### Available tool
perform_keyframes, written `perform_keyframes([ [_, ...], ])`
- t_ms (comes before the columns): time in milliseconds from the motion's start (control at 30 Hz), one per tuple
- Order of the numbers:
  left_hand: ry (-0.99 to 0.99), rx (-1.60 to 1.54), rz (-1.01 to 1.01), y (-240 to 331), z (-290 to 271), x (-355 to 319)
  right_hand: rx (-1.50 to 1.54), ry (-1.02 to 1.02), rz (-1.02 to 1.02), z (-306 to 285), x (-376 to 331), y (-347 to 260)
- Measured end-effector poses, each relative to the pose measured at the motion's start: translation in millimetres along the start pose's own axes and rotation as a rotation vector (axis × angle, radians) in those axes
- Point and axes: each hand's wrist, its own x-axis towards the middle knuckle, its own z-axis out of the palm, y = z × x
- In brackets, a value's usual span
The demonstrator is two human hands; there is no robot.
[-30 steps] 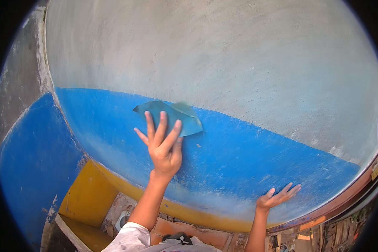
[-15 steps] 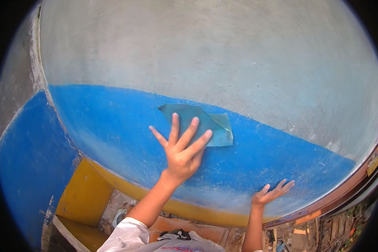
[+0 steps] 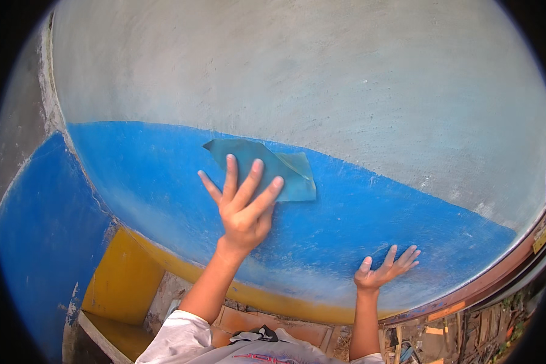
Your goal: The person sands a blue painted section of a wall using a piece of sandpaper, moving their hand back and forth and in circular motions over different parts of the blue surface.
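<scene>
My left hand [image 3: 244, 209] has its fingers spread over a folded, blue-green sheet of sandpaper [image 3: 294, 176], holding it flat against the wall. Its thumb is hidden. The sheet lies on the wall's blue painted band [image 3: 151, 161], just below the border with the grey part [image 3: 297, 73]. One corner of it sticks out past the fingertips at the upper left, and a folded flap shows on its right. Lower and farther right, my right hand [image 3: 382, 273] is open, with fingers apart and nothing in it, against or close to the blue paint.
To the left the wall meets another blue wall [image 3: 39, 242] at a cracked corner. A yellow strip [image 3: 285, 307] runs along the wall's bottom, above reddish-brown floor tiles [image 3: 233, 321]. Wood scraps and debris [image 3: 479, 327] lie at the lower right, beyond a brown edge [image 3: 497, 276].
My left hand and the sandpaper sheet have slid left and slightly up across the blue band. My right hand has shifted a little up and left, with its fingers more spread.
</scene>
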Motion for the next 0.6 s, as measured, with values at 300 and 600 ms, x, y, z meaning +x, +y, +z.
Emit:
perform_keyframes([
  [300,0.016,-0.070,-0.328,17,3,-64,0.003,-0.024,-0.065,-7,-3,9],
  [600,-0.134,-0.066,-0.197,57,19,-157,0.010,0.010,-0.044,-5,-1,-2],
])
